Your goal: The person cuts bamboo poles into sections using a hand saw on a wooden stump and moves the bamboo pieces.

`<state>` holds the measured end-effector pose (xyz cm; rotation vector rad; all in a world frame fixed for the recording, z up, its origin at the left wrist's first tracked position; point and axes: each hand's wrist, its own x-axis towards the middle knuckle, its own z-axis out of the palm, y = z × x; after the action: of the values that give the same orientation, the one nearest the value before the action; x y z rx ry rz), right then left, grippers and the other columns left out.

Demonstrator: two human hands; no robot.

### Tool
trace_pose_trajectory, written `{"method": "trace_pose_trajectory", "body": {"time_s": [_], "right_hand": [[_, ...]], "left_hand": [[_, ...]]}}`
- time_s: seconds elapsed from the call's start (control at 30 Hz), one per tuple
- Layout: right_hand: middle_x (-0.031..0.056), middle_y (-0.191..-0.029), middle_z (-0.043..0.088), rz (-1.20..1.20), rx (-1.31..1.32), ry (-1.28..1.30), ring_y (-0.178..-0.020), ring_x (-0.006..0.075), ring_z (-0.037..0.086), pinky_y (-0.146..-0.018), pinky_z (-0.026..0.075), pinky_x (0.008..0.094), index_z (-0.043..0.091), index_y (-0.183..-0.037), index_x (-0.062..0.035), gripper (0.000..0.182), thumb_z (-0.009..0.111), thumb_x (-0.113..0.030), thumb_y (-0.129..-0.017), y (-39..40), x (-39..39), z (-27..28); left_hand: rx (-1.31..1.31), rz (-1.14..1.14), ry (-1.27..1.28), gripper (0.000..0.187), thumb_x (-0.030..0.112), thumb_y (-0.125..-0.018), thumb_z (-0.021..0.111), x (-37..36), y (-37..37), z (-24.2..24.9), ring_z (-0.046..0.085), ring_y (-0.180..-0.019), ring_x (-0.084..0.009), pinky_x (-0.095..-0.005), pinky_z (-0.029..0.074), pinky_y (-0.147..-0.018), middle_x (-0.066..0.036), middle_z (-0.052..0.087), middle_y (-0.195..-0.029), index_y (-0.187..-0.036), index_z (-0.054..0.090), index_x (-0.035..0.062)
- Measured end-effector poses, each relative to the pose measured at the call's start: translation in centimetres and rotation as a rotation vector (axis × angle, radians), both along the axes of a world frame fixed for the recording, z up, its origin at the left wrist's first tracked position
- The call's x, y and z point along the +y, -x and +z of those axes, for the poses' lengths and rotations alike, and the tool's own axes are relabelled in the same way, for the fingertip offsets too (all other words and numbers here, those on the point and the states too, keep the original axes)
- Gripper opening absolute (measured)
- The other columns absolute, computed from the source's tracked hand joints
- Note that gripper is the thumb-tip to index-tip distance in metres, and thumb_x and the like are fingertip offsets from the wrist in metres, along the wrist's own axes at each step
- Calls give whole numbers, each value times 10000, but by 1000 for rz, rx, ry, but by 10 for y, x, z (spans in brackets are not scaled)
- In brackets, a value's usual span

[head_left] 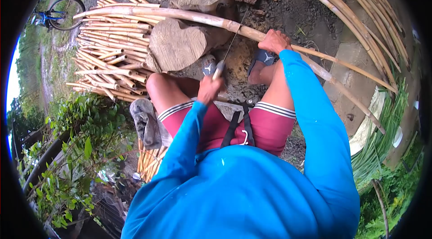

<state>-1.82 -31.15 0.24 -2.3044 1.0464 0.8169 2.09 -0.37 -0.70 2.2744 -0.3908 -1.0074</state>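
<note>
The left hand point(210, 89) is gripping the handle of a thin-bladed tool point(217, 71); the right hand point(275, 41) is clasping a thick cane pole point(193, 15). The blade is crossing the pole, which is extending past two wooden stumps point(177, 44). Dark, gritty ground point(303, 17) is surrounding them outdoors, with cut canes point(112, 45) lying leftward and a bicycle point(56, 14) standing beyond. The sandals point(265, 57) are showing white jumping-figure logos.
</note>
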Motion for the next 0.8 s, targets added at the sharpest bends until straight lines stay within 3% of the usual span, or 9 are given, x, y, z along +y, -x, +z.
{"method": "trace_pose_trajectory", "body": {"time_s": [0.07,0.1,0.2,0.27,0.5,0.6,0.67,0.77,0.8], "right_hand": [[233,-1251,624,-7,-38,-22,-1198,408,578,-1034,451,454,698,-1145,-45,549,673,-318,-670,-9,-9,12],[233,-1243,629,-6,-46,-24,-1197,409,578,-1033,452,451,701,-1139,-43,545,674,-319,-670,-7,-6,15],[234,-1241,630,-21,-65,-3,-1194,404,582,-1023,460,453,705,-1137,-49,542,677,-319,-668,7,-1,11],[234,-1249,625,-14,-27,14,-1195,400,583,-1021,460,457,700,-1151,-54,553,678,-329,-671,1,1,8],[275,-1160,652,-38,-62,7,-1142,433,608,-994,473,468,720,-1055,-11,501,660,-277,-635,9,4,6],[260,-1188,645,-28,-85,7,-1160,421,600,-1000,472,475,699,-1124,-30,549,670,-314,-656,6,1,3],[245,-1197,647,-29,-83,14,-1159,412,603,-996,477,466,707,-1109,-34,532,670,-312,-657,3,-1,-3],[215,-1259,627,-20,8,-50,-1214,362,581,-1022,467,425,698,-1149,-62,534,662,-326,-687,0,-1,12],[215,-1259,627,-15,-12,-29,-1214,362,581,-1022,467,425,698,-1149,-62,534,662,-326,-687,-9,-8,15]], "left_hand": [[247,94,-122,374,338,-735,610,-82,-41,23,697,-762,-327,-410,538,-687,-211,683,-757,-881,688,3],[135,-37,-66,384,357,-745,615,-91,-57,-7,686,-718,-323,-408,526,-630,-212,677,-743,-866,680,-2],[-63,-128,-11,392,379,-763,628,-52,-25,-10,684,-874,-342,-433,516,-772,-243,686,-859,-934,714,37],[-102,89,94,402,394,-775,636,9,20,14,682,-979,-355,-450,509,-866,-264,692,-937,-980,736,63],[458,158,-100,340,353,-796,612,-94,-42,-9,672,-719,-294,-425,532,-599,-214,679,-798,-841,669,21],[-236,-335,-1,251,269,-777,625,-17,-12,-26,672,-747,-347,-463,536,-681,-214,673,-789,-911,690,67],[-337,-152,109,245,197,-755,644,9,-1,-18,680,-800,-383,-490,543,-767,-213,667,-784,-971,713,103],[-428,-591,-63,351,321,-778,615,-16,-18,-16,690,-717,-324,-420,545,-650,-200,682,-752,-834,700,-15],[49,92,-81,420,357,-790,614,-79,-31,14,661,-622,-288,-418,515,-585,-169,641,-651,-793,664,-60]]}}
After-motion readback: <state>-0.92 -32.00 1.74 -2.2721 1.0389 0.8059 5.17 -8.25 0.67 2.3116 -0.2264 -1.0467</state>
